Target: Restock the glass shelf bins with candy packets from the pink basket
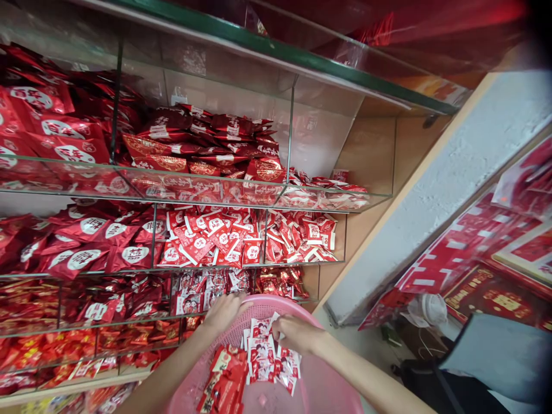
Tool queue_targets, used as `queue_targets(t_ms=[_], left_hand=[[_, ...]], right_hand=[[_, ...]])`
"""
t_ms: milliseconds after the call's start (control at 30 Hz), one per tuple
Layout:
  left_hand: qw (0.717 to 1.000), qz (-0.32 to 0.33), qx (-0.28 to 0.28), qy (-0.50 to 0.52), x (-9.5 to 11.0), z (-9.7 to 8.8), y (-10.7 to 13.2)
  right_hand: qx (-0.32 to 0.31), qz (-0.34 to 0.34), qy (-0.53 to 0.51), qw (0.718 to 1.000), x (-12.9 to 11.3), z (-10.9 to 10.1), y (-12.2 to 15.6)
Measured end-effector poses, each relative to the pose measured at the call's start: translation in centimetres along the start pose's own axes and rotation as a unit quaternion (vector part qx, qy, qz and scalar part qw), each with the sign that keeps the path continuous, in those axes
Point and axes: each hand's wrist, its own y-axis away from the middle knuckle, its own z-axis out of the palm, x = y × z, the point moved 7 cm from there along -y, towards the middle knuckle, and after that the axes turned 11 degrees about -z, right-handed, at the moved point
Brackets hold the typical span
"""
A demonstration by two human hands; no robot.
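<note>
A pink plastic basket (323,385) sits low in front of me, holding a pile of red and white candy packets (265,356) and darker red packets (224,382). My left hand (224,313) curls over the basket's far rim, fingers closed on it. My right hand (297,333) hovers inside the basket, its fingers pinched on the top of the red and white packets.
Glass shelves (259,198) with dividers fill the left and centre, stacked with several kinds of red sweet packets (207,238). A white wall pillar (435,195) stands to the right. Red decorations (495,264) and a grey seat (495,356) lie at far right.
</note>
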Motion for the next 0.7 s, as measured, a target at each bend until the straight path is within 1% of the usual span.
queue_targets(t_ms=[67,133,200,267,333,433,500,567,700], left_hand=[[1.0,-0.001,-0.004,0.001,0.0,0.1,0.0],[1.0,0.002,-0.001,0.0,-0.1,0.1,-0.1],[1.0,0.008,0.01,-0.004,-0.1,0.2,-0.1],[1.0,0.016,0.021,-0.008,0.0,0.2,-0.1],[0.999,0.021,0.026,-0.008,0.0,0.2,-0.1],[1.0,0.019,0.023,-0.01,0.0,0.1,-0.1],[1.0,0.014,0.016,-0.011,0.0,0.0,-0.1],[1.0,0.009,0.009,-0.009,0.0,0.0,0.0],[1.0,0.003,-0.002,0.007,0.0,0.1,0.0]], right_hand=[[0.014,-0.028,-0.01,0.999,-0.3,-0.5,0.3],[0.05,-0.044,-0.028,0.997,-0.5,-1.7,0.9],[0.085,-0.039,-0.037,0.995,-0.5,-3.0,1.7],[0.094,-0.012,-0.022,0.995,-0.5,-3.5,2.5],[0.079,0.039,0.023,0.996,-0.3,-3.1,3.3],[0.019,0.125,0.095,0.987,-0.1,-1.1,4.2],[-0.009,0.162,0.114,0.98,-0.1,0.2,4.7],[-0.015,0.18,0.112,0.977,-0.1,1.0,4.8],[-0.018,0.19,0.111,0.975,0.1,1.3,4.7]])
